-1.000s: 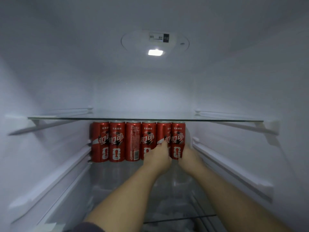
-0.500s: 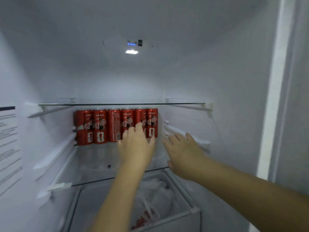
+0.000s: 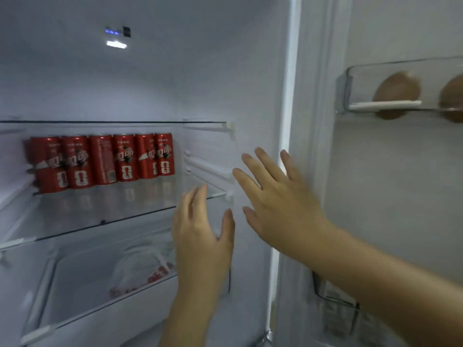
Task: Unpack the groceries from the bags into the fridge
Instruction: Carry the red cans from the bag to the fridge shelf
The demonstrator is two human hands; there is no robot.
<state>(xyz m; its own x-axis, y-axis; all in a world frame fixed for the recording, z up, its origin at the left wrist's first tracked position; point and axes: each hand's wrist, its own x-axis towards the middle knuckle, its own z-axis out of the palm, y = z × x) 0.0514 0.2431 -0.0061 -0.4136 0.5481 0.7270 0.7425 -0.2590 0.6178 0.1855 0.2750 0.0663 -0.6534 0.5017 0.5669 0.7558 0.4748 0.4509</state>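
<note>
Cold white fridge (image 3: 175, 83) interior fills the head view, lamp on up top. Six red cans (image 3: 102, 160) stand upright, long axis vertical, in a tight row at the back of the glass shelf (image 3: 100, 211). Below it a drawer (image 3: 75, 284) holds a white plastic bag (image 3: 142, 269) w/ red print. Your left hand (image 3: 203, 236) hovers at the shelf's right front corner, fingers straight, thumb apart, holding nothing. Your right hand (image 3: 280, 204) is splayed wide by the fridge's right wall, also w/ nothing in it. The cans lie up and left of both hands, well apart from them; left hand is nearer. At right, a door bin (image 3: 400, 71) holds brown rounded things, prob. eggs. No grocery bags in view, so your next grab is likely outside the fridge.
</note>
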